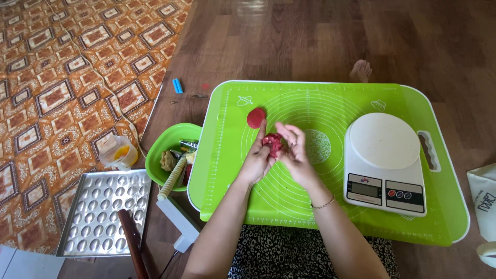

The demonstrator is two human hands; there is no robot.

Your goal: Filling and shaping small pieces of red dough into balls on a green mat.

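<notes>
Both hands meet over the middle of the bright green plastic mat (310, 217). The left hand (257, 160) and the right hand (295, 152) pinch a lump of dark red dough (273, 143) between their fingertips, holding it just above the mat. A flat round piece of red dough (256, 118) lies on the mat near its top left corner, just beside the left fingers. A white kitchen scale with a round top (385, 160) sits by the mat's right edge. Off the left edge stands a green plastic bowl of tools (168, 139), and near it a silver metal tray with round dimples (101, 212) lies on the floor.
</notes>
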